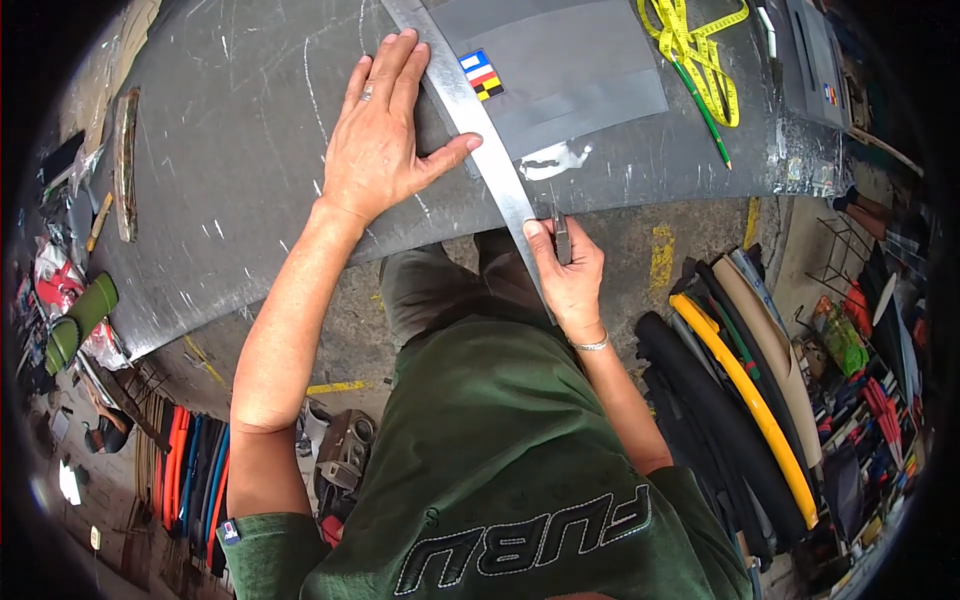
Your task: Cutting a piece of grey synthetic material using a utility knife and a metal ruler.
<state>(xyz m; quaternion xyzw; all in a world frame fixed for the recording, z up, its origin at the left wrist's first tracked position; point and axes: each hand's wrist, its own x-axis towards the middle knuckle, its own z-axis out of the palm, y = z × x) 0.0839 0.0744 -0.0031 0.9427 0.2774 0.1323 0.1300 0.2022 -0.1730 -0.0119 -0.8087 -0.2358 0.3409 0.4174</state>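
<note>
L hand (382, 145) on ruler (500, 175) (tape (716, 78), pencil (706, 117) nr sheet (570, 60)).

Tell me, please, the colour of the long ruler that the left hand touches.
The ruler is silver-grey; it shows best in the head view.

Dark green short-sleeved shirt (500, 400) with large black lettering (520, 540), silvery ring (367, 94), bracelet (590, 345), dark trousers (432, 292).
</note>
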